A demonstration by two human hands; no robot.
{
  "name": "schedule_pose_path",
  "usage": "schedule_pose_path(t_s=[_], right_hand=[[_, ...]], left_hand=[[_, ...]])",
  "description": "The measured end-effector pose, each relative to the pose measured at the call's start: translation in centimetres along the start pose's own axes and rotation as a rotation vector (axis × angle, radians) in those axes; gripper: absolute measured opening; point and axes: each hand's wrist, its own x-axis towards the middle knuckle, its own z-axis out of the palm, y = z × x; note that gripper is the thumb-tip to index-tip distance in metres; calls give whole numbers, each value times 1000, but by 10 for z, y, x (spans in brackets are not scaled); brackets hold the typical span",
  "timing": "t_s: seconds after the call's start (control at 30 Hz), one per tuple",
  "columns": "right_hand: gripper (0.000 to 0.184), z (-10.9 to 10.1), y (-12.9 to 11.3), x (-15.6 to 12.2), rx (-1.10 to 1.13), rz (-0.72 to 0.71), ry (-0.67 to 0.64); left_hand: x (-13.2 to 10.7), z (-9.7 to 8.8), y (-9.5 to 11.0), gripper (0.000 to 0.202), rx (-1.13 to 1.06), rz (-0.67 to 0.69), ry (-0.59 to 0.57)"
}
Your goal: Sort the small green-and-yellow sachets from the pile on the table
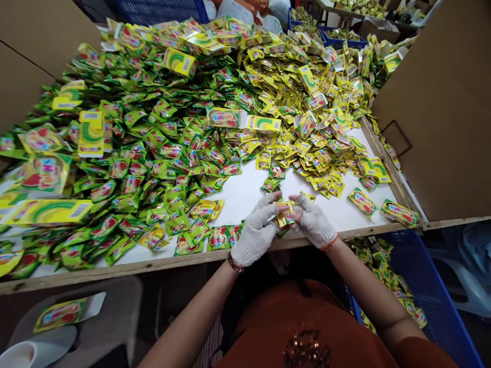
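Pinching a small yellow packet (285,220) from opposite sides, the left hand (255,232) and the right hand (316,222) meet just over the near edge of the table. The packet sits between the fingertips, to the right of the left palm and to the left of the right palm, so neither hand is clearly nearer. Both are curled in around it, fingers bent and thumbs close together; the fingers cover its ends, so I cannot tell which way its long axis runs. Knitted white gloves cover both hands.

Beyond the fingers, a strip of white tabletop (240,191) runs between a heap of green packets (146,148), left and far left, and a heap of yellow packets (322,158), ahead and to the right. A row of green pouches (222,237) lies just beside the left glove, along the wooden edge (153,263). Printed cartons (91,134) lie scattered over the heaps.

Cardboard panels (437,112) stand at both sides of the table. Below, to the right of the person, a blue crate (433,286) holds more packets, and a grey seat (118,306) stands at lower left
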Motion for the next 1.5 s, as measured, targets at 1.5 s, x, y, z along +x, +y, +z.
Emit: schedule_pose_path(t_s=[1.5], right_hand=[[19,-21,-49,102,-1103,-440,215]], left_hand=[[-21,-31,-31,36,88,-255,742]])
